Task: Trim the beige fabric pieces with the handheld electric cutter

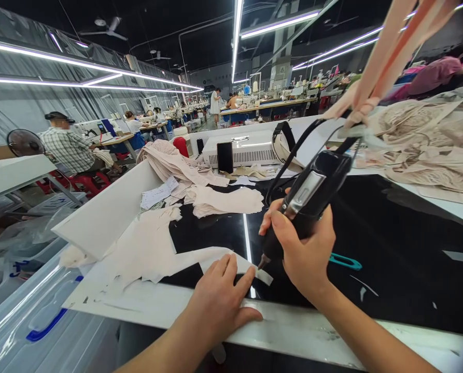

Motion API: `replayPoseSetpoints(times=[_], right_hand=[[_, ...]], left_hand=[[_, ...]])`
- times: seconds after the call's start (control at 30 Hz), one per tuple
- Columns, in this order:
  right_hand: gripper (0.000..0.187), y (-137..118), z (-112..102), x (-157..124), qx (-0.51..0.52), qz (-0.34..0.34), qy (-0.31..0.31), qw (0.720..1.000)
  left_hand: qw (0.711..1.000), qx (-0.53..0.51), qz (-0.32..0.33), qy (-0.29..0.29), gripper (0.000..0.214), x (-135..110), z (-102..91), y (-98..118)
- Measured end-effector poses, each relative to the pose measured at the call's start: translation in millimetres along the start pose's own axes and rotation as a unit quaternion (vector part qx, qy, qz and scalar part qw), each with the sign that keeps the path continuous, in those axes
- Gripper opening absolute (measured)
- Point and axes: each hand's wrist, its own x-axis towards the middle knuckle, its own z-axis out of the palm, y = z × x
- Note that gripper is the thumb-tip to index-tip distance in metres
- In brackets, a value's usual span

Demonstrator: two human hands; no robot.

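Note:
My right hand [307, 248] is wrapped round a black corded hand tool [301, 202] with a metal lever and a narrow metal tip. The tip points down at the end of a pale fabric strip [211, 255] lying on the glossy black work surface [394, 243]. My left hand [221, 292] rests flat on the strip, fingers stretched out and thumb apart, just left of the tip. Whether the tip touches the cloth cannot be made out. Pale fabric pieces [145, 246] lie to the left, and a stack of cut pieces [229, 201] sits behind.
Pink straps [387, 57] hang above the tool. At the back stand a white vented box [250, 150] and a phone [225, 157]. A teal slotted tool [346, 261] lies right of my hand. Fabric heaps [429, 140] lie back right. A person [68, 142] sits at far left.

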Motion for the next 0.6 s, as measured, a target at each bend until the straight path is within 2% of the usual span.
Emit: replayPoseSetpoints(times=[0.23, 0.6], right_hand=[[0.031, 13, 16, 7, -0.003, -0.001, -0.016, 1.000], [0.031, 18, 20, 8, -0.011, -0.002, -0.019, 1.000]], left_hand=[[1.000, -0.014, -0.002, -0.007, 0.091, -1, 1.0, 2], [0.999, -0.041, -0.012, -0.019, 0.092, 3, -1.9, 5]])
